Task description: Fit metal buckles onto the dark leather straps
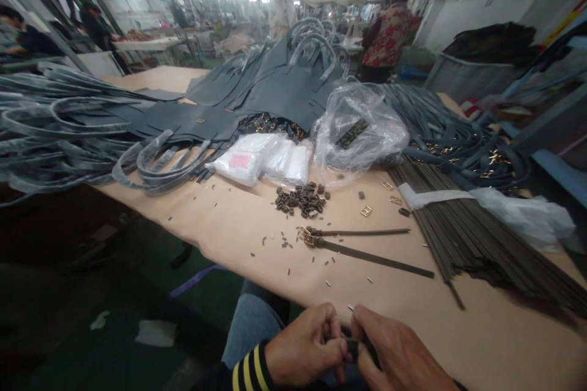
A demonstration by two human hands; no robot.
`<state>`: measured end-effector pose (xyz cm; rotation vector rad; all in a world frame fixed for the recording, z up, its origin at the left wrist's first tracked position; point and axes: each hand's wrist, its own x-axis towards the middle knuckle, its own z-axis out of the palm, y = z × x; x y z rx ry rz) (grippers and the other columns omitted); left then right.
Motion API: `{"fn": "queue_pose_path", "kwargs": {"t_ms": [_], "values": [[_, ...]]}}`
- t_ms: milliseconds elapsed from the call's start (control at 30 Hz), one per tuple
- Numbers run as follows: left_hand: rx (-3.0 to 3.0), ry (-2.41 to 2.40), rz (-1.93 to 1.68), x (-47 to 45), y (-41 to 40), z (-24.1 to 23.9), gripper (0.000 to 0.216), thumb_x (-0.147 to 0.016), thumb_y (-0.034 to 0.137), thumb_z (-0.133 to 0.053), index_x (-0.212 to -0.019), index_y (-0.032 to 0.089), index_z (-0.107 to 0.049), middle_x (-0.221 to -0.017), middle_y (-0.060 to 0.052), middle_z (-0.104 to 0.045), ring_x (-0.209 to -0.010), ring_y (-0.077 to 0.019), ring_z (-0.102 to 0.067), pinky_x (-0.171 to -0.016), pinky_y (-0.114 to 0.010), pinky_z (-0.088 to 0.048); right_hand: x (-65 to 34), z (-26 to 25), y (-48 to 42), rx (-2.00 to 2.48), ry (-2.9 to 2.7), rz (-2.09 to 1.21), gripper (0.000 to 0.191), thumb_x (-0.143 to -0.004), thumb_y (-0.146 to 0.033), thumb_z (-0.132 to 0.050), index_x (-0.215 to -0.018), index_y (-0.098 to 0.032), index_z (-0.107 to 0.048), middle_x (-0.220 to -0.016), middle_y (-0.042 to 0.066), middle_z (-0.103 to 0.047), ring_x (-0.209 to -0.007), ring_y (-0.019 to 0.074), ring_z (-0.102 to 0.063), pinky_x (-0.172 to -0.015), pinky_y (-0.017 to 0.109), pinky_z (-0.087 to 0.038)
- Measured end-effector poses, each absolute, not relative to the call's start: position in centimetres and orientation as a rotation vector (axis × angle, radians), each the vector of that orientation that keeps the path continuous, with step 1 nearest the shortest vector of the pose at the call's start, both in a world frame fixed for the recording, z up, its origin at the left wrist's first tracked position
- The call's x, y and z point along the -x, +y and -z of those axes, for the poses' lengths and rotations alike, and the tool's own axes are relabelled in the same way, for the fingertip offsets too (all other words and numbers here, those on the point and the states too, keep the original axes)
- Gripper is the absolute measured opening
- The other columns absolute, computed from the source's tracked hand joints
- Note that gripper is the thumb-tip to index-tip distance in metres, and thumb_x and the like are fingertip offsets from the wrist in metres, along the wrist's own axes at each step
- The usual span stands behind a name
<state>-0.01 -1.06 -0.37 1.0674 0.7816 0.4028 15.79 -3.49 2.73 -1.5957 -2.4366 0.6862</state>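
Observation:
My left hand [306, 345] and my right hand [398, 351] meet at the table's near edge, both pinched on a thin dark strap [353, 347] held between them. Most of the strap is hidden by my fingers. On the tan tabletop [481, 342] ahead lie two thin straps with gold buckles [362, 244]. Beyond them sits a heap of small dark loops [302, 200], with loose gold buckles [365, 211] beside it.
A long bundle of thin dark straps [477, 238] runs along the right. White packets [261, 160] and a clear plastic bag [358, 134] lie mid-table. Grey leather panels and handles [151, 134] cover the left and back. People stand at benches far behind. Tiny scraps dot the tabletop.

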Motion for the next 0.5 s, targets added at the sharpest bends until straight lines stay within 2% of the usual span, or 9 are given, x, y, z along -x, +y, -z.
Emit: {"fn": "queue_pose_path", "kwargs": {"t_ms": [200, 333, 500], "values": [[-1.175, 0.936, -0.542, 0.0, -0.1, -0.6, 0.016, -0.07, 0.025, -0.055, -0.07, 0.016, -0.042, -0.059, 0.005, -0.043, -0.055, -0.0071, -0.038, -0.05, -0.018, -0.03, -15.2, -3.6, -2.2, 1.576, -2.475, -0.404, 0.023, -0.059, -0.003, -0.039, -0.072, -0.021, -0.045, -0.062, 0.001, -0.057, -0.057, 0.0173, -0.055, -0.049, 0.025, -0.033], [-1.123, 0.981, -0.665, -0.1, 1.5, -0.5, 0.022, -0.07, 0.03, -0.056, -0.081, 0.014, -0.048, -0.068, 0.001, -0.049, -0.061, -0.0106, -0.045, -0.055, -0.022, -0.035, -14.3, -3.7, -0.4, 1.61, -2.441, -0.307, 0.023, -0.056, -0.003, -0.041, -0.07, -0.02, -0.048, -0.068, 0.003, -0.057, -0.061, 0.0188, -0.052, -0.053, 0.027, -0.034], [-1.169, 0.998, -0.589, 0.0, 3.4, 0.6, 0.027, -0.069, 0.039, -0.054, -0.064, 0.013, -0.05, -0.053, 0.002, -0.047, -0.05, -0.0102, -0.044, -0.049, -0.022, -0.033, -13.9, -2.7, 0.9, 1.535, -2.481, -0.278, 0.023, -0.056, -0.004, -0.043, -0.071, -0.019, -0.051, -0.07, 0.005, -0.057, -0.064, 0.021, -0.052, -0.053, 0.028, -0.035]]}}
